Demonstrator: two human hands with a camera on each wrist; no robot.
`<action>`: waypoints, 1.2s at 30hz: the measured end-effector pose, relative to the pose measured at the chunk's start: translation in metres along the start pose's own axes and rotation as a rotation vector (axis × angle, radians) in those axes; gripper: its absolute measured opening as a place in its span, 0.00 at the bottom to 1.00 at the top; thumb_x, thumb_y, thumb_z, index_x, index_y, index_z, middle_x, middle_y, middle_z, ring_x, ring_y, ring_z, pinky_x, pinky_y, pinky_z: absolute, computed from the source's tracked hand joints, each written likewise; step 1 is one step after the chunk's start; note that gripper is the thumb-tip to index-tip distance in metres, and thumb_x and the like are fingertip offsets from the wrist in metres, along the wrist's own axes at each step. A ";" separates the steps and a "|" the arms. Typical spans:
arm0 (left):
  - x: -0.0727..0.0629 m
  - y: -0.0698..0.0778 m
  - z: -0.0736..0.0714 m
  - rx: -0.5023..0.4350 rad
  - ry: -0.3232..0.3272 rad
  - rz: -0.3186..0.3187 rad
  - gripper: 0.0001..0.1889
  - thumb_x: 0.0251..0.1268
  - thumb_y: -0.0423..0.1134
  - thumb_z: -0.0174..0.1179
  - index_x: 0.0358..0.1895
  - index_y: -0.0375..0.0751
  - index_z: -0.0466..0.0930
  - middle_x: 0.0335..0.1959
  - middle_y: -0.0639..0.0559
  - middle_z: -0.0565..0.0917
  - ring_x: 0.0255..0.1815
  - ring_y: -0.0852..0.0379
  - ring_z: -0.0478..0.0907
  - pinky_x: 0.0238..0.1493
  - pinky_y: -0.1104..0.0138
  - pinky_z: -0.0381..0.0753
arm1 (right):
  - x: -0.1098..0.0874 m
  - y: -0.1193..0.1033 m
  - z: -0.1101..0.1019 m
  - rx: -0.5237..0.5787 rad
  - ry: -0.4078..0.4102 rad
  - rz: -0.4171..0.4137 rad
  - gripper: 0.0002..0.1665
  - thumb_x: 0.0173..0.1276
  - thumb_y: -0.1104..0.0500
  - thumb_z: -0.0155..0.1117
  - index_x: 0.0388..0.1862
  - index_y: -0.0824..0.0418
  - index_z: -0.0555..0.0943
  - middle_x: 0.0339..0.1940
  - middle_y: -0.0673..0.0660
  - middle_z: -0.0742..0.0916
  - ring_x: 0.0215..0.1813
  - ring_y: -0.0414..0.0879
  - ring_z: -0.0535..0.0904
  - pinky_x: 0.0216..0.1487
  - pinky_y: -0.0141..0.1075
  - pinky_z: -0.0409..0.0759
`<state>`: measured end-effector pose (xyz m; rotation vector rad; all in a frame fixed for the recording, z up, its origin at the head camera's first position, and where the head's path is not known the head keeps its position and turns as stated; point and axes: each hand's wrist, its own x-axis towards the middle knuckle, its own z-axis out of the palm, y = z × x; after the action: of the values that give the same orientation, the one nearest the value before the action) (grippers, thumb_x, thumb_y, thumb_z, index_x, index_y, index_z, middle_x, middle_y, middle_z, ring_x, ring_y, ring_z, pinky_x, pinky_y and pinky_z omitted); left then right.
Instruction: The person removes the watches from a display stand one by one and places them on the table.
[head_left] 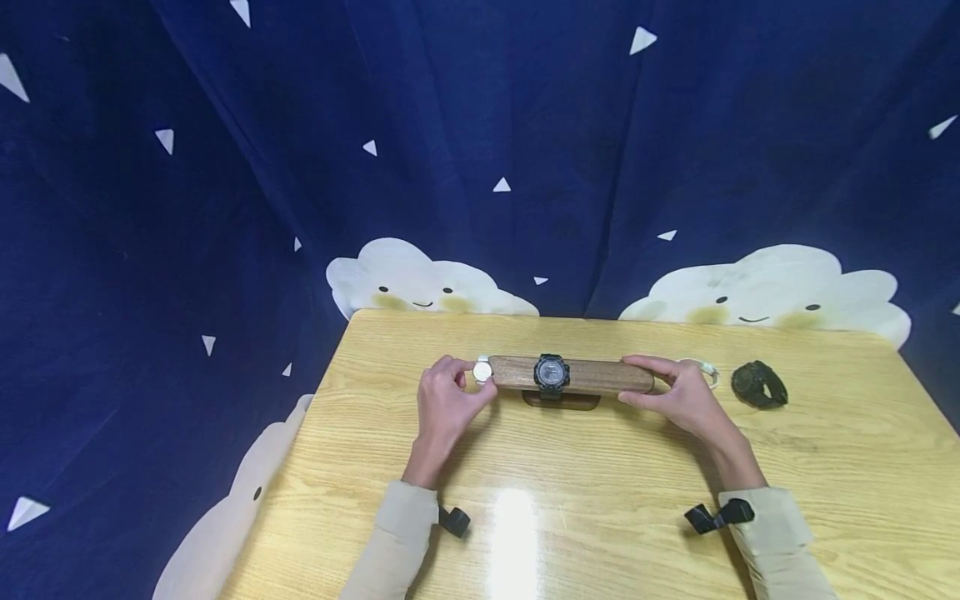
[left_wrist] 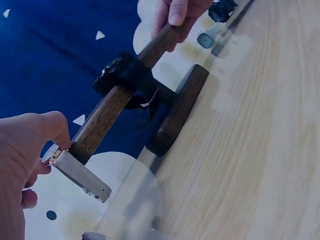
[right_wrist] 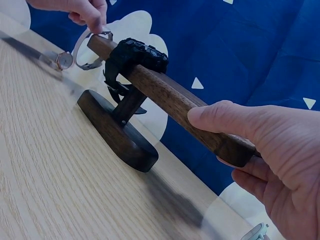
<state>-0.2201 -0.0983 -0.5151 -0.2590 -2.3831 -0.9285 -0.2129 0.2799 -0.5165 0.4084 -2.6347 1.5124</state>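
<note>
A dark wooden watch stand (head_left: 600, 377) has a long bar above a rounded base (right_wrist: 120, 135). A black chunky watch (head_left: 551, 375) is looped round the bar's middle. At the bar's left end, my left hand (head_left: 446, 400) pinches a white-strapped watch (head_left: 482, 371) by its case. Its closed strap loop (left_wrist: 82, 175) is at the bar end; whether it encircles the tip is hard to tell. My right hand (head_left: 686, 400) grips the bar's right end, thumb on the near side (right_wrist: 215, 117) and fingers beneath or behind.
Right of the stand lie a white watch (head_left: 710, 372), partly behind my right hand, and a black watch (head_left: 759, 385). Another round watch with a rose-gold rim (right_wrist: 64, 60) lies on the table beyond the stand's left end. A blue curtain (head_left: 480, 125) hangs along the table's back edge.
</note>
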 end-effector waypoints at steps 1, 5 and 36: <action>0.000 -0.001 -0.001 0.000 -0.002 -0.007 0.15 0.47 0.44 0.77 0.36 0.37 0.92 0.21 0.46 0.82 0.22 0.59 0.69 0.33 0.63 0.76 | 0.000 0.000 0.000 0.000 -0.001 0.002 0.32 0.58 0.55 0.85 0.62 0.55 0.87 0.61 0.59 0.88 0.58 0.28 0.79 0.54 0.19 0.77; 0.002 -0.002 -0.002 0.000 -0.019 -0.030 0.16 0.47 0.44 0.77 0.37 0.37 0.92 0.22 0.45 0.82 0.22 0.59 0.69 0.35 0.62 0.76 | -0.001 -0.002 0.000 0.003 -0.003 0.008 0.32 0.58 0.54 0.85 0.63 0.54 0.86 0.61 0.58 0.88 0.59 0.29 0.79 0.54 0.20 0.77; 0.013 -0.028 -0.024 0.029 -0.049 -0.095 0.16 0.50 0.44 0.76 0.40 0.36 0.91 0.26 0.43 0.84 0.24 0.57 0.73 0.25 0.66 0.75 | -0.001 -0.002 0.001 0.021 -0.009 0.023 0.32 0.59 0.54 0.85 0.63 0.54 0.86 0.63 0.57 0.87 0.63 0.30 0.77 0.58 0.18 0.74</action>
<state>-0.2305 -0.1354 -0.5092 -0.1602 -2.4709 -0.9403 -0.2110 0.2782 -0.5152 0.3888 -2.6414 1.5497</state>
